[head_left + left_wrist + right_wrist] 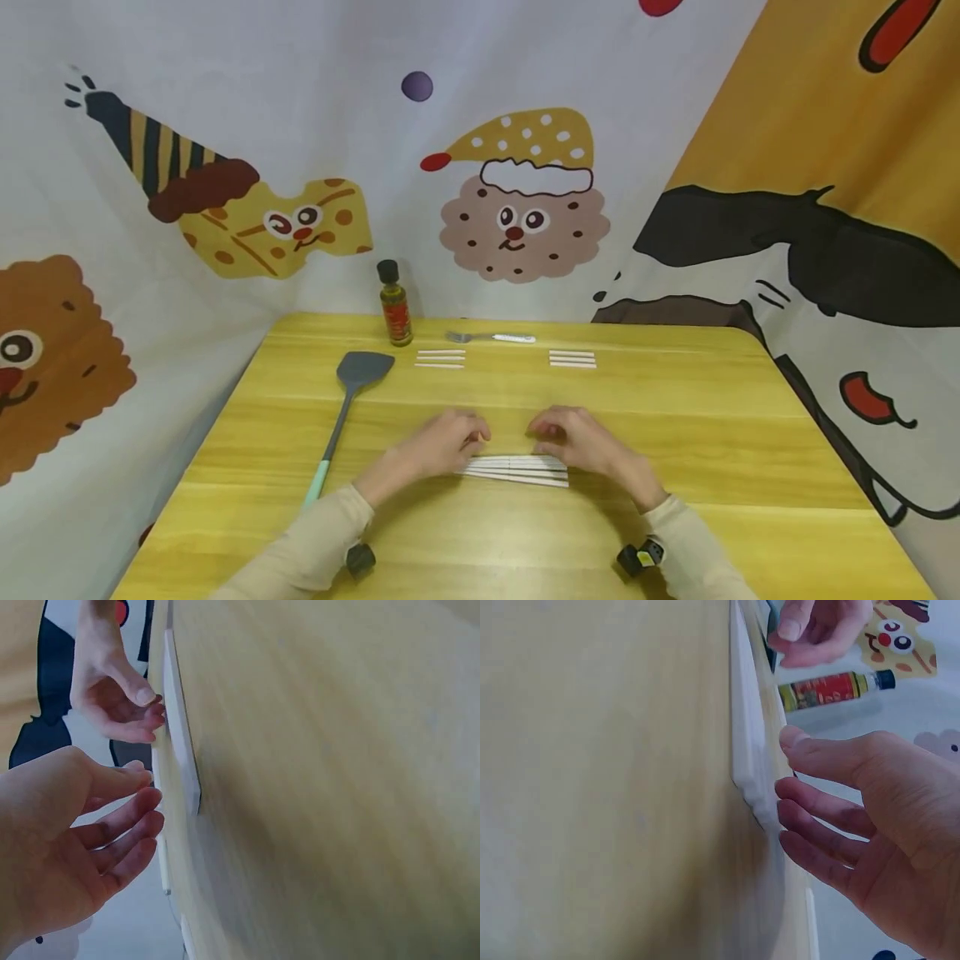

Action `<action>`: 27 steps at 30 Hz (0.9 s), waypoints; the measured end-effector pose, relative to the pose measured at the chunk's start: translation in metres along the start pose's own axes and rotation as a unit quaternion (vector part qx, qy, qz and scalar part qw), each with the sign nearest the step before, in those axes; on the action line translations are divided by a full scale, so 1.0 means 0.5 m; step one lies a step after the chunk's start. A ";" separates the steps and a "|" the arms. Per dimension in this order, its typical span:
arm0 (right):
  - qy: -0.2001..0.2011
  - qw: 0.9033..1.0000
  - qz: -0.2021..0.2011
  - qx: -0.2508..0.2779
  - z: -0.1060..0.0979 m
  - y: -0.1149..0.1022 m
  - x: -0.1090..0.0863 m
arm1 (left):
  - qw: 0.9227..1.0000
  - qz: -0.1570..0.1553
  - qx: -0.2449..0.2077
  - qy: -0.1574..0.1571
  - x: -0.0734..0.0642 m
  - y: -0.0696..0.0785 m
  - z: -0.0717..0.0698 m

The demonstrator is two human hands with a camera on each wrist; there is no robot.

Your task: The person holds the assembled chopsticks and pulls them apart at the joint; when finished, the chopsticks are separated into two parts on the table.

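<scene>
Several long white strips [517,470] lie in a fan on the wooden table, closer together at the left end and spread at the right. Over their left end hovers my left hand [447,442], its fingers loosely bent. My right hand [577,439] is at the far side of their right end, overlapping the strips in the head view. Both wrist views show a gap between thumb and fingers with nothing in it, for the left hand [82,840] and the right hand [885,817] alike. The strips [748,727] look flat and thin from the right wrist.
A grey spatula [347,417] with a mint handle lies at the left. Behind stand an oil bottle [396,312] and, lying flat, a fork [495,337]. Short white sticks form a left group [441,357] and a right group [572,359]. A printed cloth [337,83] hangs behind the table.
</scene>
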State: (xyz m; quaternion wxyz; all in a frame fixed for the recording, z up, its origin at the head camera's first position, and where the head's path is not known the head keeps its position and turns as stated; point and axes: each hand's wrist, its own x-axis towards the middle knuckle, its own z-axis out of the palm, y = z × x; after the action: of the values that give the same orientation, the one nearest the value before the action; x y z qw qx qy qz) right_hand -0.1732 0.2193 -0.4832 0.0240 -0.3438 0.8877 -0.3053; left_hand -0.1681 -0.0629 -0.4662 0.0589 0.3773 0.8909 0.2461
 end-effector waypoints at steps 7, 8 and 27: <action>-0.026 1.000 0.000 -0.014 0.011 -0.010 -0.003 | 1.000 -0.001 -0.022 -0.020 0.001 0.007 0.019; -0.023 1.000 -0.002 -0.016 0.012 -0.010 -0.003 | 0.999 -0.002 -0.023 -0.023 0.001 0.007 0.019; 0.003 0.999 -0.009 -0.040 0.024 -0.008 -0.003 | 0.997 -0.039 -0.057 -0.041 0.010 -0.007 0.019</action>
State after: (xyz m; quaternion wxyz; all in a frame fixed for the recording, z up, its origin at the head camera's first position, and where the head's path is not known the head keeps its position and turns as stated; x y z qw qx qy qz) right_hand -0.1669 0.2114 -0.4912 0.0044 -0.3513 0.8962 -0.2709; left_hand -0.1711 -0.0577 -0.4760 0.1263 0.3479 0.8862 0.2786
